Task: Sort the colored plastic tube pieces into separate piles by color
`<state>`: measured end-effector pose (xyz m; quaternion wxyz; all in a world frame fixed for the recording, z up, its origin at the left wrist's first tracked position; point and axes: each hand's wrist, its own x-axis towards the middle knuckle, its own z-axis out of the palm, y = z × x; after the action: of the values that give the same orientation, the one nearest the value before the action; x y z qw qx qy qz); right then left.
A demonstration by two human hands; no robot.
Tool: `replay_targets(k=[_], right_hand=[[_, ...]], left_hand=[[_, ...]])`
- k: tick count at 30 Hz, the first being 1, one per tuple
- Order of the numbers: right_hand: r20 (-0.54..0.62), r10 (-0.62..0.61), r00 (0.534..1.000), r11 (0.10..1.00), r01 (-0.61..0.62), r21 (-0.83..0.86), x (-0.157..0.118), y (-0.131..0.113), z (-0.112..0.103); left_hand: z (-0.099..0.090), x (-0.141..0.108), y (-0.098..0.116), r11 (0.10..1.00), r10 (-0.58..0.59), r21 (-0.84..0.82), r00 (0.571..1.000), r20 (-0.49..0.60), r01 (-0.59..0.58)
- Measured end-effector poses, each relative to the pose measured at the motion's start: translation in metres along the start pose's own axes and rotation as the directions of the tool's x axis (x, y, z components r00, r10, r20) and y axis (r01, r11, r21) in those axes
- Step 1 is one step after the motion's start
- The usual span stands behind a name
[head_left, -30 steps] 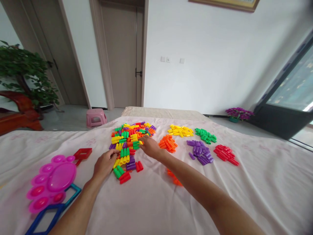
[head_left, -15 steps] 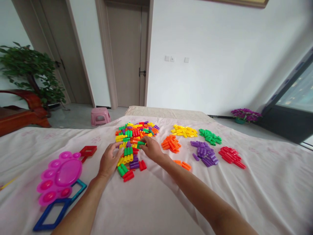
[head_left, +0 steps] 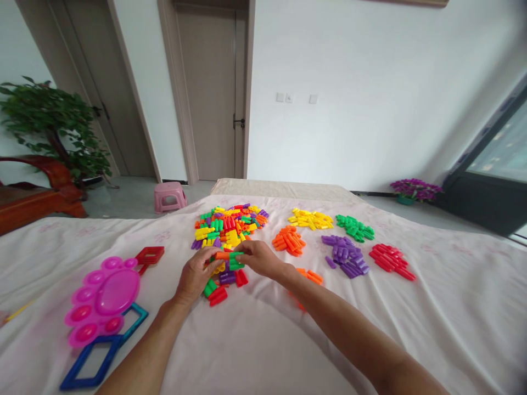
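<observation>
My forearms are reaching in from the bottom corners, and at the lower left a blue square frame (head_left: 91,363) is lying against a teal frame (head_left: 135,321), beside the pink paw-shaped tray (head_left: 117,293). Under my right forearm, some loose orange pieces (head_left: 310,276) are lying partly hidden. Just this side of my hands, a red bullet-shaped pair (head_left: 218,296) is resting near a purple pair (head_left: 227,278).

My left hand (head_left: 193,275) is curling nearly closed, thumb and fingers pinching the left end of an orange bullet-shaped piece (head_left: 223,255). My right hand (head_left: 261,258) is pinching a green bullet-shaped block (head_left: 236,261) by its right side; its farther fingers are tucking out of sight. Both pieces are sitting directly between my hands, the orange one's long axis running crosswise, left to right, its right end meeting the green. I can't tell whether they're plugged together or only touching. The orange is lying nearer my left hand, the green nearer my right.

Beyond, a mixed pile (head_left: 230,222) is spreading straight ahead. To the right, my right hand is lying nearest the orange pile (head_left: 289,240); purple (head_left: 346,255) and red piles (head_left: 391,260) are sitting farther right, with yellow (head_left: 310,219) and green piles (head_left: 354,227) farther back.
</observation>
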<state>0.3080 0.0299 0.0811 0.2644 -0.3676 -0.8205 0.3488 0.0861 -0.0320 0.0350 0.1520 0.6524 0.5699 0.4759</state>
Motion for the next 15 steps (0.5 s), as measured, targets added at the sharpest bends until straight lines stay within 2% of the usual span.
replay_targets(k=[5,8,10,11,13,15], right_hand=[[-0.137,0.128,0.982,0.987,-0.113,0.112,-0.026,0.037,-0.052],[-0.28,0.221,0.934,0.969,-0.179,0.168,-0.05,0.064,-0.095],[-0.42,0.263,0.868,0.965,-0.226,0.136,-0.069,0.085,-0.126],[-0.499,0.277,0.821,0.959,-0.266,0.094,-0.078,0.096,-0.143],[-0.657,0.276,0.702,0.921,-0.39,-0.03,-0.095,0.117,-0.175],[-0.768,0.258,0.586,0.841,-0.528,-0.121,-0.11,0.136,-0.204]], left_hand=[[-0.004,0.0,-0.001,0.997,-0.079,0.005,0.99,-0.121,0.08],[-0.004,0.001,-0.003,0.999,-0.046,0.027,0.997,-0.058,0.047],[-0.003,0.002,-0.006,1.0,-0.024,0.019,0.999,-0.027,0.025],[-0.002,0.002,-0.008,1.0,-0.023,0.008,0.999,-0.029,0.023],[0.0,0.002,-0.011,0.999,-0.035,-0.02,0.999,-0.042,0.034],[0.0,0.002,-0.015,0.996,-0.075,-0.044,0.996,-0.039,0.073]])
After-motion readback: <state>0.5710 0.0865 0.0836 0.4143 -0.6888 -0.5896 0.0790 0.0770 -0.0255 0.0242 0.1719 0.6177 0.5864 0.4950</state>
